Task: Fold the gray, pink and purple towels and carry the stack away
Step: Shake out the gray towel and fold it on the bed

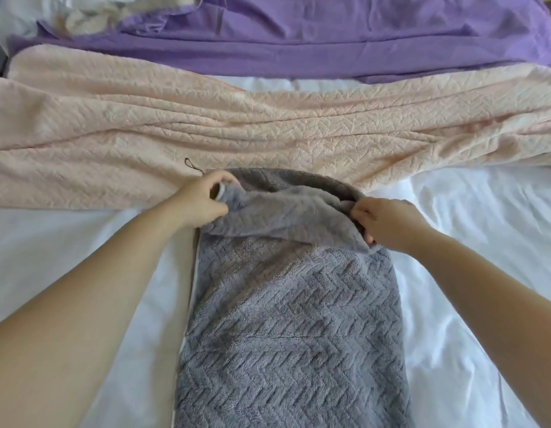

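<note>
Currently I have only the head view, looking down along both forearms onto a white bedsheet [484,242]. The gray towel [286,319] lies as a long strip running from the bottom edge of the frame away from me, and its far end overlaps the near edge of the pink towel [206,128]. The left hand [200,202] pinches the far left corner, fingers [220,177] curled over the cloth and thumb beneath. The right hand [388,223] grips the far right corner, its fingers bunched into the fabric. Between the hands the far edge is lifted and sags toward me above the layer that lies flat. A small dark hanging loop [192,166] pokes out just beyond the left hand, resting on the pink towel. That towel lies spread crosswise, wrinkled and unfolded. Beyond it the purple towel [329,47], likewise unfolded, runs across the top, with some crumpled white cloth [92,17] at the far left. I judge the step in hand to be the crosswise fold of the gray towel, the first of three, so the task is early. Next I would need to draw both corners toward me evenly, match them to the near end, which is out of frame, then let go and smooth the fold.
</note>
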`<state>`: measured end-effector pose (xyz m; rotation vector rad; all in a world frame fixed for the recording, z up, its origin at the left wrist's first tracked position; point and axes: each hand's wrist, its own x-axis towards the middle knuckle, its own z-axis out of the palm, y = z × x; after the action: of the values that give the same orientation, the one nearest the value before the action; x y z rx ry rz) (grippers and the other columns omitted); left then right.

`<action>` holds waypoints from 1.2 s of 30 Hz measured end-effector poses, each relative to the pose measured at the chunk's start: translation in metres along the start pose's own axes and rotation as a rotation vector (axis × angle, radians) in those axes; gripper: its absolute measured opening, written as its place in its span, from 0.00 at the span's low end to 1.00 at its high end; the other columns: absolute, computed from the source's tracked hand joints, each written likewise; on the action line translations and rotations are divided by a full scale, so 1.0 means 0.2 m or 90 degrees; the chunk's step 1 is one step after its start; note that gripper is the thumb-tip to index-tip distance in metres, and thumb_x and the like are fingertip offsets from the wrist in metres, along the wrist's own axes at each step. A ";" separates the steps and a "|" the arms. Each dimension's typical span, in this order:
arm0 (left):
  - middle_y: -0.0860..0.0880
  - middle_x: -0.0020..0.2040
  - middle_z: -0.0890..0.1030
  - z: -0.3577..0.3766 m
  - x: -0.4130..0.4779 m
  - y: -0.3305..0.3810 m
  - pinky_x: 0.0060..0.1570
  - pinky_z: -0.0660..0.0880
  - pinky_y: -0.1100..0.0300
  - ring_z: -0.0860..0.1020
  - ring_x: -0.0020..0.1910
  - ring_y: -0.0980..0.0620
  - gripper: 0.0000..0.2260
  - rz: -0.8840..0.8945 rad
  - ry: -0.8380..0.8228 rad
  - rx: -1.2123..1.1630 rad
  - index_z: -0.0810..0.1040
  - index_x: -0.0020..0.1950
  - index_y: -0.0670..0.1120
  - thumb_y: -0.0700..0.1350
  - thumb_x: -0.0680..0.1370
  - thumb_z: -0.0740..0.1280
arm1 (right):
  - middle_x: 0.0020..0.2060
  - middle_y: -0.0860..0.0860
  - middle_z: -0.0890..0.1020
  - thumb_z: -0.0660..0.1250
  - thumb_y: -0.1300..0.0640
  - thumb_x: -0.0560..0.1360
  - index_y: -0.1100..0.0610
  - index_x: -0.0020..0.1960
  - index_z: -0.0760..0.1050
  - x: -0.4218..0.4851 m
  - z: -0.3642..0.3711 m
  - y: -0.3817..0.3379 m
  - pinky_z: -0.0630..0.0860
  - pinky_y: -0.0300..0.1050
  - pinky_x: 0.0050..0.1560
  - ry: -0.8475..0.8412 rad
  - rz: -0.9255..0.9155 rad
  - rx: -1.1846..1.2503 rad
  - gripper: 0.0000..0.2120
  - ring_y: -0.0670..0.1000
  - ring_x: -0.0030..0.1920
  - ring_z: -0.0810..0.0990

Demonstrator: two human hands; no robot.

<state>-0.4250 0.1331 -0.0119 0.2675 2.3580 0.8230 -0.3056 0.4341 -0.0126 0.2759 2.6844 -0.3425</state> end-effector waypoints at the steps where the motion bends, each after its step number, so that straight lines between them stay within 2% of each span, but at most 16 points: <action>1: 0.47 0.45 0.73 0.01 -0.02 -0.01 0.31 0.67 0.61 0.71 0.33 0.50 0.19 -0.010 -0.043 0.063 0.71 0.56 0.56 0.34 0.73 0.66 | 0.34 0.46 0.80 0.55 0.49 0.80 0.49 0.49 0.73 0.00 0.00 0.00 0.66 0.45 0.47 0.019 0.020 -0.007 0.09 0.52 0.39 0.77; 2: 0.47 0.41 0.72 0.02 -0.03 -0.02 0.30 0.66 0.60 0.69 0.31 0.49 0.19 -0.021 -0.074 0.117 0.70 0.56 0.56 0.34 0.74 0.64 | 0.35 0.47 0.80 0.57 0.49 0.79 0.48 0.52 0.72 0.00 0.00 0.00 0.66 0.45 0.45 0.038 0.041 -0.014 0.07 0.53 0.38 0.77; 4: 0.48 0.40 0.70 0.04 -0.04 -0.02 0.31 0.65 0.59 0.69 0.31 0.49 0.17 -0.029 -0.093 0.188 0.69 0.58 0.56 0.36 0.76 0.63 | 0.35 0.48 0.77 0.62 0.46 0.77 0.47 0.60 0.67 0.02 0.00 -0.01 0.65 0.45 0.45 0.054 0.065 -0.070 0.13 0.54 0.37 0.75; 6: 0.49 0.46 0.71 0.06 -0.03 -0.01 0.34 0.67 0.58 0.72 0.36 0.49 0.12 -0.016 -0.085 0.224 0.70 0.57 0.56 0.42 0.77 0.64 | 0.37 0.50 0.79 0.64 0.44 0.75 0.47 0.63 0.63 0.05 0.00 -0.01 0.63 0.47 0.47 0.048 0.066 -0.131 0.20 0.54 0.39 0.77; 9: 0.49 0.59 0.68 0.08 -0.01 -0.01 0.44 0.67 0.57 0.73 0.47 0.49 0.08 0.011 -0.034 0.234 0.72 0.56 0.57 0.51 0.77 0.66 | 0.45 0.51 0.82 0.62 0.49 0.77 0.49 0.54 0.70 0.09 0.00 0.00 0.61 0.47 0.48 0.067 0.059 -0.137 0.07 0.54 0.43 0.78; 11: 0.49 0.61 0.68 0.07 0.01 -0.02 0.50 0.68 0.55 0.71 0.52 0.49 0.05 0.043 0.029 0.220 0.73 0.48 0.60 0.50 0.77 0.67 | 0.48 0.51 0.80 0.61 0.52 0.78 0.49 0.50 0.72 0.11 -0.01 0.02 0.63 0.47 0.47 0.098 0.060 -0.116 0.03 0.54 0.42 0.76; 13: 0.50 0.65 0.67 0.05 0.02 -0.02 0.58 0.66 0.54 0.69 0.60 0.49 0.12 0.060 0.070 0.210 0.71 0.41 0.62 0.45 0.76 0.68 | 0.53 0.52 0.78 0.60 0.52 0.79 0.48 0.52 0.73 0.13 -0.05 0.04 0.70 0.47 0.46 0.131 0.079 -0.064 0.05 0.56 0.43 0.77; 15: 0.52 0.72 0.63 0.04 0.03 -0.01 0.64 0.63 0.54 0.66 0.68 0.48 0.14 0.066 0.049 0.190 0.72 0.39 0.61 0.41 0.74 0.68 | 0.60 0.53 0.74 0.60 0.52 0.79 0.48 0.55 0.73 0.16 -0.10 0.07 0.75 0.52 0.47 0.144 0.098 0.012 0.07 0.59 0.49 0.78; 17: 0.51 0.73 0.64 0.05 0.05 0.00 0.67 0.61 0.55 0.65 0.71 0.49 0.14 0.075 -0.028 0.183 0.74 0.38 0.58 0.38 0.73 0.68 | 0.61 0.53 0.71 0.61 0.55 0.78 0.50 0.55 0.73 0.18 -0.13 0.09 0.74 0.51 0.50 0.126 0.034 0.067 0.07 0.58 0.52 0.76; 19: 0.49 0.69 0.69 0.06 0.07 0.01 0.66 0.64 0.55 0.68 0.68 0.48 0.13 0.065 -0.075 0.181 0.75 0.38 0.58 0.38 0.73 0.69 | 0.52 0.52 0.75 0.62 0.58 0.78 0.51 0.52 0.72 0.18 -0.16 0.11 0.71 0.46 0.43 0.087 -0.067 0.131 0.04 0.54 0.44 0.76; 21: 0.49 0.61 0.73 0.06 0.08 0.02 0.55 0.69 0.55 0.73 0.60 0.47 0.11 0.058 -0.044 0.160 0.76 0.39 0.57 0.40 0.72 0.70 | 0.40 0.48 0.75 0.63 0.59 0.78 0.48 0.50 0.70 0.16 -0.19 0.11 0.68 0.43 0.35 0.034 -0.126 0.156 0.07 0.48 0.35 0.73; 26: 0.51 0.42 0.78 -0.03 0.08 0.05 0.34 0.67 0.64 0.76 0.39 0.54 0.09 0.122 0.154 0.007 0.77 0.39 0.56 0.41 0.70 0.72 | 0.52 0.49 0.74 0.63 0.63 0.77 0.56 0.56 0.71 0.12 -0.22 0.15 0.72 0.51 0.53 0.006 -0.237 0.123 0.09 0.52 0.48 0.74; 28: 0.54 0.30 0.77 -0.09 0.08 0.05 0.26 0.68 0.69 0.74 0.26 0.60 0.10 0.088 0.215 -0.101 0.78 0.39 0.57 0.42 0.69 0.73 | 0.51 0.50 0.76 0.62 0.63 0.77 0.55 0.56 0.71 0.12 -0.23 0.15 0.74 0.53 0.52 0.003 -0.247 0.142 0.08 0.55 0.49 0.76; 29: 0.54 0.29 0.77 -0.11 0.09 0.04 0.25 0.69 0.70 0.74 0.24 0.60 0.09 0.064 0.236 -0.147 0.78 0.39 0.56 0.42 0.69 0.73 | 0.49 0.51 0.77 0.62 0.62 0.78 0.53 0.55 0.70 0.12 -0.24 0.15 0.75 0.54 0.50 -0.015 -0.244 0.147 0.08 0.55 0.48 0.77; 33: 0.45 0.39 0.77 -0.15 0.12 -0.02 0.32 0.73 0.65 0.75 0.33 0.53 0.10 0.023 0.264 -0.174 0.78 0.38 0.56 0.42 0.68 0.76 | 0.42 0.52 0.79 0.59 0.51 0.80 0.46 0.54 0.63 0.14 -0.23 0.16 0.71 0.44 0.37 -0.123 -0.170 0.004 0.06 0.50 0.39 0.77; 36: 0.45 0.39 0.77 -0.17 0.14 -0.07 0.37 0.68 0.61 0.73 0.38 0.50 0.10 0.046 0.269 -0.102 0.77 0.38 0.55 0.46 0.67 0.78 | 0.46 0.51 0.78 0.59 0.44 0.79 0.49 0.57 0.64 0.17 -0.24 0.19 0.74 0.46 0.42 -0.095 -0.129 -0.056 0.12 0.51 0.40 0.77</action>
<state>-0.4679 0.1159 -0.0126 0.1188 2.6601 1.1934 -0.3454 0.4878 0.0073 -0.0464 2.5762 -0.2902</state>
